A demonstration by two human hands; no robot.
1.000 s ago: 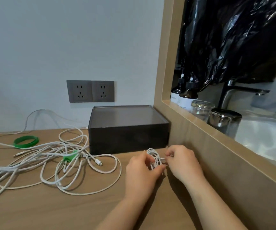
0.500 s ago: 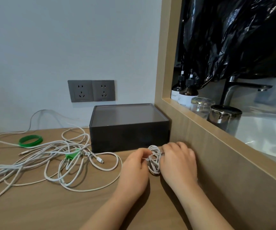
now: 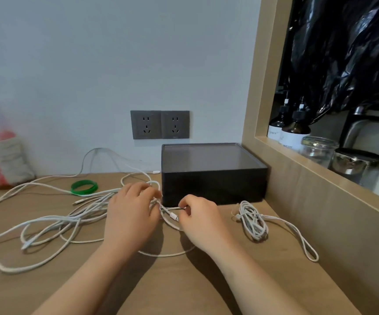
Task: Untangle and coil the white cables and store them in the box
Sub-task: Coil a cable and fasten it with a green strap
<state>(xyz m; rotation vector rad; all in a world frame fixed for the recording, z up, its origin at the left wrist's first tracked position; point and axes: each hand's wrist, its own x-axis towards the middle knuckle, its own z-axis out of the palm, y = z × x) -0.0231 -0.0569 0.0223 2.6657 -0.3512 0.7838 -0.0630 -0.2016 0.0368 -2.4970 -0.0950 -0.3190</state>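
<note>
Tangled cables (image 3: 54, 221): white, a loose heap on the table (image 3: 184, 287), left of the box (image 3: 213, 178) and in front of its left corner. Loops spread well to the left of the box; one strand runs up behind the heap toward the wall, left of the box.

Plug (image 3: 174, 216): the white end of one strand, lying just in front of the box's front face, between the two hands.

Right hand (image 3: 201, 220): in front of the box, near the middle of its front face. Thumb and forefinger pinch a strand of the heap right beside the plug; the other fingers are curled under.

Left hand (image 3: 131, 214): palm down on the heap, in front of and left of the box's left corner. Fingertips bend down among the loops close to that corner. The palm hides the contact, so I cannot tell whether it grips a strand or only rests on it.

Coiled cable (image 3: 253, 221): a small wound bundle lying in front of the box's right corner, apart from both hands. One loose loop trails from it, away from the box toward the near right.

Box: dark, lid on, standing against the wooden partition.

Green band (image 3: 84, 187): flat on the table, left of the box, behind the heap.

Wall sockets (image 3: 160, 125): a grey pair above and behind the box's left side.
</note>
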